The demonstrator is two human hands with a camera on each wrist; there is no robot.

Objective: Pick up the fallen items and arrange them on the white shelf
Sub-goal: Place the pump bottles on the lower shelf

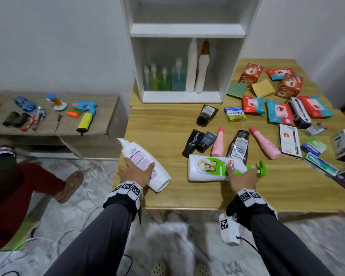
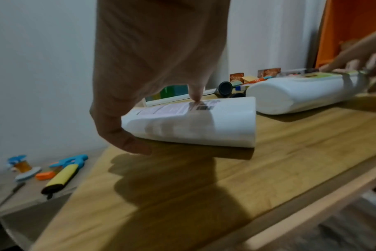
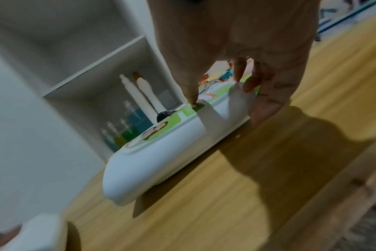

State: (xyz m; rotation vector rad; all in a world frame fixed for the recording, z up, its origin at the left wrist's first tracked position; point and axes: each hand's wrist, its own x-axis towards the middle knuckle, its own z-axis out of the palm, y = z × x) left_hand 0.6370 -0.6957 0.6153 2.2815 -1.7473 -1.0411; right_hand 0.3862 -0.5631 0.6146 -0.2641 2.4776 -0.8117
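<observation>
A: White shelf (image 1: 181, 96) status? Six bottles stand in its lower compartment.

B: Most items remain on the wooden worktop (image 1: 167, 124). Left hand (image 1: 134, 173) grips the white lotion bottle (image 1: 145, 166); right hand (image 1: 242, 179) grips the green-labelled white pump bottle (image 1: 207, 169), both lying flat.

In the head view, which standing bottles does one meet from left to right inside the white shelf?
Pale blue bottle → yellow-green bottle → green bottle → large blue bottle → tall white bottle → white bottle with brown cap.
</observation>
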